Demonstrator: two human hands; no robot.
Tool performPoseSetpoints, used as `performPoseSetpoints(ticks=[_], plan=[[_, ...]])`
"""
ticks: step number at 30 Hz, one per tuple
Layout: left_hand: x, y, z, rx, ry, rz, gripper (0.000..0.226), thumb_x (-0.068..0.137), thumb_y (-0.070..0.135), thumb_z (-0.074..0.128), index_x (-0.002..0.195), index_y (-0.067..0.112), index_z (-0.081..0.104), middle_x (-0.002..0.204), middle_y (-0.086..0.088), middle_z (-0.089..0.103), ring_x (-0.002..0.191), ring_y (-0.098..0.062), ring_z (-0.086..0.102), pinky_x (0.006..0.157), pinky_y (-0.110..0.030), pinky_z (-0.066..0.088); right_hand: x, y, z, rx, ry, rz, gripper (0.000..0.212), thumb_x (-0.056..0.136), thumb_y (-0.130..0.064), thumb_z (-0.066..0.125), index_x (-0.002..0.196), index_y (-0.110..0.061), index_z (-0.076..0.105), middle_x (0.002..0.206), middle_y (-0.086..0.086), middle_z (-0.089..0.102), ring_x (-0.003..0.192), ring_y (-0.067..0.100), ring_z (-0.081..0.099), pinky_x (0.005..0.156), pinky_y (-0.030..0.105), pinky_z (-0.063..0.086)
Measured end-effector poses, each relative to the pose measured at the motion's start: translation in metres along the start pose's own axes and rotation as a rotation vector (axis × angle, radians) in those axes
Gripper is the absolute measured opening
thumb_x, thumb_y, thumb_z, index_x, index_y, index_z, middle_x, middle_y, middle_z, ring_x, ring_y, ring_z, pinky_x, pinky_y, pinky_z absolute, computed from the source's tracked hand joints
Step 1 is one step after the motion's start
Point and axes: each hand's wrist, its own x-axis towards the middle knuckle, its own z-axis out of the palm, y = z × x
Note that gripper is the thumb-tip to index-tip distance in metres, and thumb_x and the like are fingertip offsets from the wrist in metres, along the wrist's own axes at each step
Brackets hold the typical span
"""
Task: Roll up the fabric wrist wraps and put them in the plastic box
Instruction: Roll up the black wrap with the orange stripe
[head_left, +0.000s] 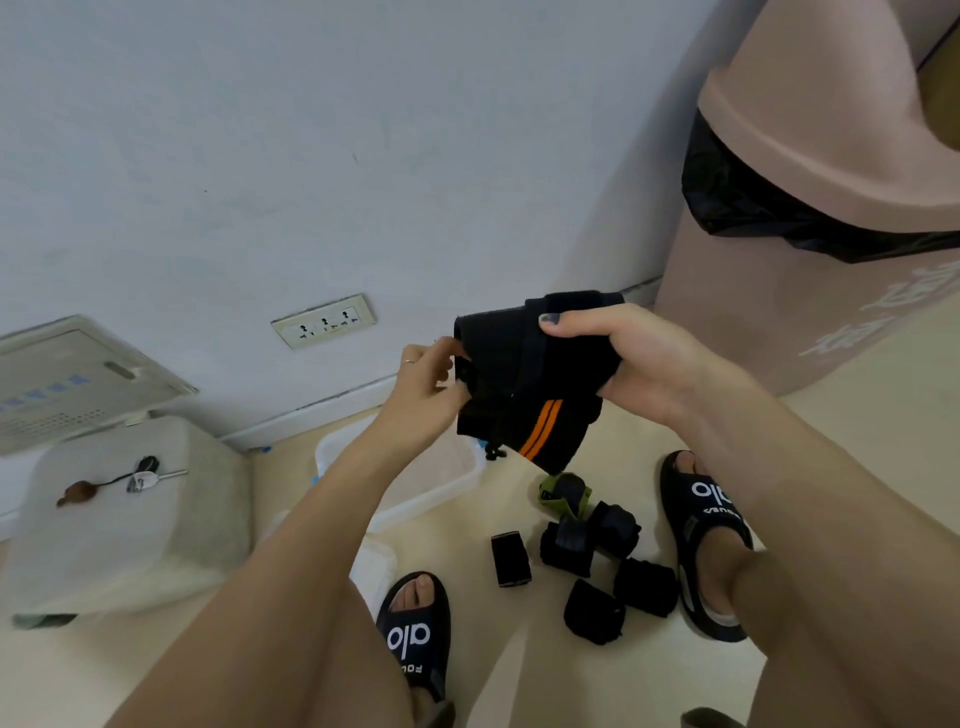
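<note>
A black wrist wrap with two orange stripes (524, 384) is held up in the air in front of me, partly folded over. My right hand (639, 358) grips its right side, thumb on top. My left hand (428, 387) pinches its left edge with the fingertips. Below it on the floor sits the clear plastic box (441, 486), partly hidden by my left forearm. Several rolled black wraps (592, 571) lie on the floor between my feet, and one has green trim (563, 496).
A pink bin with a black liner (810, 208) stands at the right. A whitish stool (130, 519) at the left holds keys (140, 478). A wall socket (324, 320) is behind. My feet wear black sandals (415, 634) on the floor.
</note>
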Motion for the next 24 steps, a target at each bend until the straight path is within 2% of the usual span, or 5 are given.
performPoseSetpoints(ticks=[4, 6, 9, 14, 24], plan=[[0.000, 0.012, 0.000, -0.202, 0.043, -0.019, 0.026, 0.100, 0.034, 0.053, 0.123, 0.033, 0.064, 0.130, -0.004, 0.056, 0.118, -0.014, 0.060, 0.104, -0.032, 0.049, 0.002, 0.000, 0.006, -0.030, 0.062, -0.042, 0.021, 0.093, -0.008, 0.068, 0.113, -0.003, 0.074, 0.103, 0.007, 0.078, 0.095, 0.020, 0.076, 0.069, 0.027, 0.059], [0.001, 0.017, 0.001, -0.465, -0.028, -0.029, 0.046, 0.096, 0.041, 0.048, 0.135, 0.022, 0.063, 0.134, -0.007, 0.066, 0.121, -0.022, 0.065, 0.108, -0.047, 0.050, 0.004, 0.000, 0.008, -0.024, 0.085, -0.043, 0.019, 0.093, -0.010, 0.069, 0.112, -0.007, 0.074, 0.105, 0.006, 0.079, 0.099, 0.022, 0.076, 0.077, 0.031, 0.060], [0.002, 0.022, 0.005, -0.585, -0.089, -0.064, 0.073, 0.094, 0.066, 0.040, 0.147, 0.018, 0.053, 0.143, -0.003, 0.063, 0.132, -0.018, 0.059, 0.114, -0.046, 0.044, 0.006, 0.002, 0.011, -0.007, 0.113, -0.037, 0.024, 0.093, -0.011, 0.070, 0.117, -0.008, 0.071, 0.114, 0.010, 0.077, 0.106, 0.025, 0.075, 0.093, 0.040, 0.059], [0.003, 0.022, 0.009, -0.463, 0.020, 0.040, 0.024, 0.107, 0.028, 0.052, 0.126, 0.024, 0.067, 0.116, 0.004, 0.076, 0.111, -0.012, 0.071, 0.092, -0.028, 0.055, 0.009, 0.003, 0.014, 0.022, 0.057, -0.042, 0.027, 0.100, -0.011, 0.061, 0.124, -0.001, 0.069, 0.120, 0.015, 0.075, 0.110, 0.028, 0.073, 0.098, 0.044, 0.057], [0.012, 0.009, 0.010, -0.323, 0.152, -0.110, 0.043, 0.099, 0.025, 0.066, 0.131, 0.017, 0.038, 0.094, -0.013, 0.071, 0.063, -0.008, 0.070, 0.054, -0.020, 0.052, 0.011, -0.002, 0.020, 0.136, 0.169, -0.022, 0.021, 0.103, -0.024, 0.062, 0.120, -0.013, 0.067, 0.116, 0.008, 0.077, 0.105, 0.026, 0.075, 0.092, 0.042, 0.060]])
